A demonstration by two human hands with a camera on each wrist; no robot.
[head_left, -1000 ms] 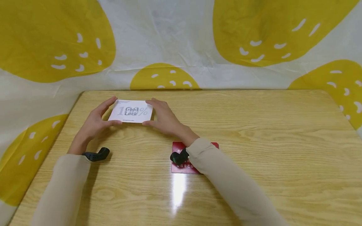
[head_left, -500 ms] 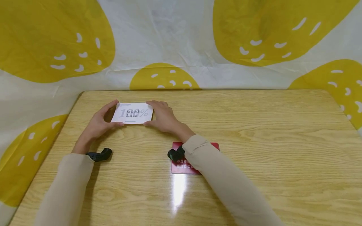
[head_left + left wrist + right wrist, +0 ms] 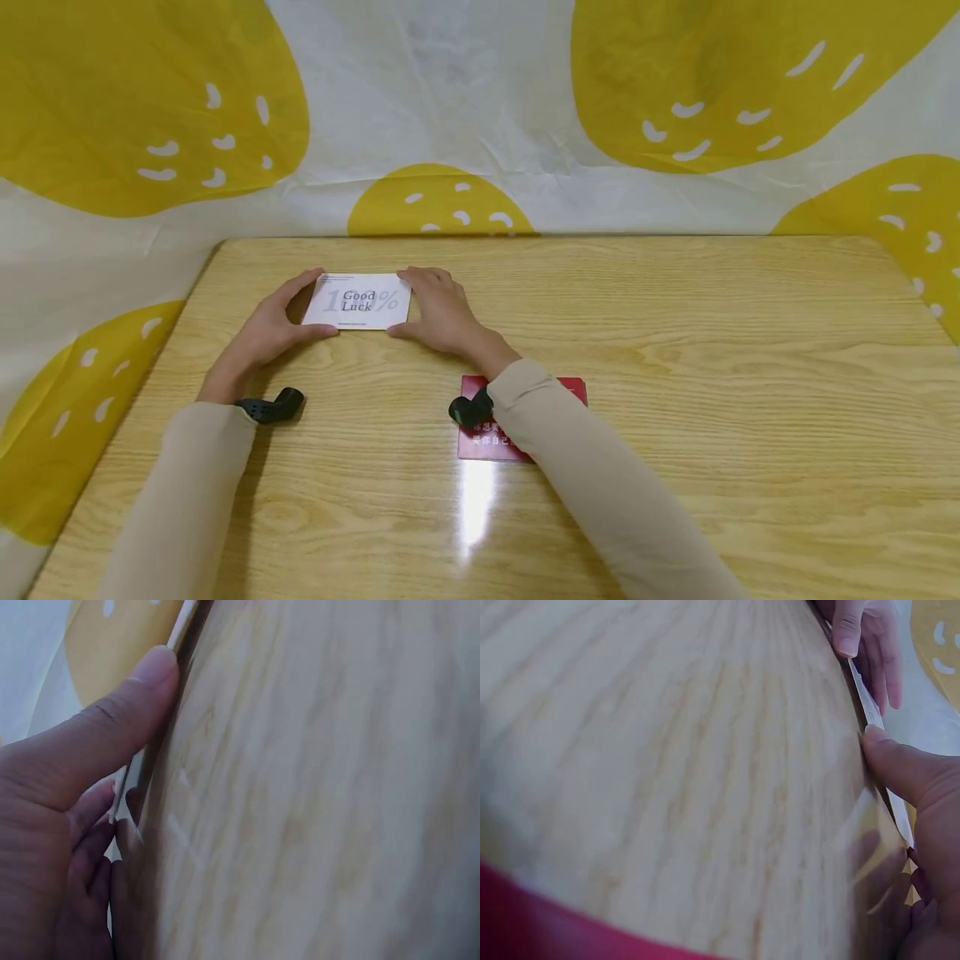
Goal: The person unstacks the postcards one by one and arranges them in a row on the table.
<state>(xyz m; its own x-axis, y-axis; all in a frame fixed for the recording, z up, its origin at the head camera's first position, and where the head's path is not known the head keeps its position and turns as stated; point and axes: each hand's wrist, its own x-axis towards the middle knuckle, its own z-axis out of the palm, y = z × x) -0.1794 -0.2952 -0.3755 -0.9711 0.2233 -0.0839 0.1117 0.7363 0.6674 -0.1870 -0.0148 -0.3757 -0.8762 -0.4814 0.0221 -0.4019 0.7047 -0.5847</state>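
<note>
A white card (image 3: 357,310) printed "Good Luck" over a grey "100%" lies nearly flat, low over the far left of the table. At its left end my left hand (image 3: 273,327) grips the corners, thumb on the near edge and fingers at the far edge. My right hand (image 3: 442,314) holds the right end the same way. In the left wrist view my left thumb (image 3: 154,667) presses the card's edge. The right wrist view shows the card edge-on (image 3: 866,701) close to the wood; whether it touches is hard to tell.
Red cards or a booklet (image 3: 472,450) with white characters lie on the wooden table (image 3: 675,375), partly covered by my right sleeve and black wrist camera (image 3: 471,410). A white cloth with yellow shapes (image 3: 435,204) hangs along the table's far edge.
Both hands have brought the white card slightly nearer to me and a little to the right. Their grip on it looks the same. The red cards have stayed in place.
</note>
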